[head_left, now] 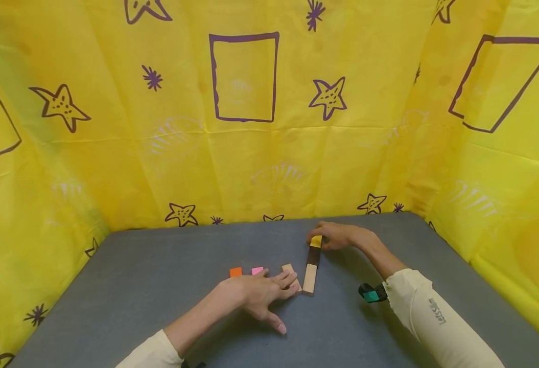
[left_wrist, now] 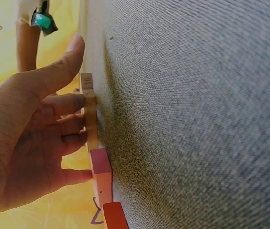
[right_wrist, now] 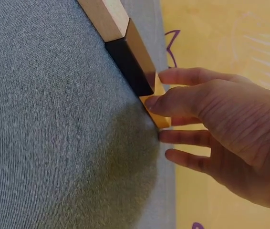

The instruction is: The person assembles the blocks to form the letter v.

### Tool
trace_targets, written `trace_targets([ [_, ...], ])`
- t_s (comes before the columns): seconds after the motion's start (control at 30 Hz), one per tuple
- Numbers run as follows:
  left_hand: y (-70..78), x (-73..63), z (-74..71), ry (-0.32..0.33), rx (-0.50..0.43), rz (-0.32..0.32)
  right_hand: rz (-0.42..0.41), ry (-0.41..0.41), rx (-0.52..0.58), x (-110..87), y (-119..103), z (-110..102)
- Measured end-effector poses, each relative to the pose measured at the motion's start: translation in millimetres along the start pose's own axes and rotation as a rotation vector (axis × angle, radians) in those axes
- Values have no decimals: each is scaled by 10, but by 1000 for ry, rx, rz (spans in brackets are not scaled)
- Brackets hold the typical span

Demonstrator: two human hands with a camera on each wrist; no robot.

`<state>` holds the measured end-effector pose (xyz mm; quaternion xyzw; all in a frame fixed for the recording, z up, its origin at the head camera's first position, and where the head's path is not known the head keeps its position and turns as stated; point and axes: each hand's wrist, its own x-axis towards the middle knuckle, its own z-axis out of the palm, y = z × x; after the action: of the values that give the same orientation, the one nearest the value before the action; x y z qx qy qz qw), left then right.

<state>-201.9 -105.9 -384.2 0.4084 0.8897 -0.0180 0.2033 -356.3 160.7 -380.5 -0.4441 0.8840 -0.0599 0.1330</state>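
At the far end of a row of blocks, my right hand (head_left: pixel 338 236) pinches a yellow block (head_left: pixel 316 241) between thumb and fingers. Against it lies a black block (head_left: pixel 313 256), and nearer still a plain wooden block (head_left: pixel 310 278), all end to end. My left hand (head_left: pixel 266 296) is spread palm down, its fingertips on a second wooden block (head_left: pixel 288 268) that lies slanted, one corner by the row. Its little finger touches a pink block (left_wrist: pixel 101 176). An orange block (head_left: pixel 235 272) lies to the left, apart from that hand.
The blocks lie on a grey cloth-covered table (head_left: pixel 149 286). Yellow curtains (head_left: pixel 251 153) with drawn stars stand behind it and along both sides. A black and green strap (head_left: pixel 372 293) hangs at the right wrist.
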Motion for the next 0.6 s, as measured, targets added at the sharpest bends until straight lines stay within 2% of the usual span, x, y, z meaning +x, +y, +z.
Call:
trace_targets([
  [0.17,0,-1,-4,-1,-10,1,25,4,-8,-40,-16,-17],
  [0.43,10,-4,-2,8,8,3,36,-2,-97,-223,-89,-60],
  [0.6,10,-7,-7,10,13,1,-16,-17,-108,-368,-171,-72],
])
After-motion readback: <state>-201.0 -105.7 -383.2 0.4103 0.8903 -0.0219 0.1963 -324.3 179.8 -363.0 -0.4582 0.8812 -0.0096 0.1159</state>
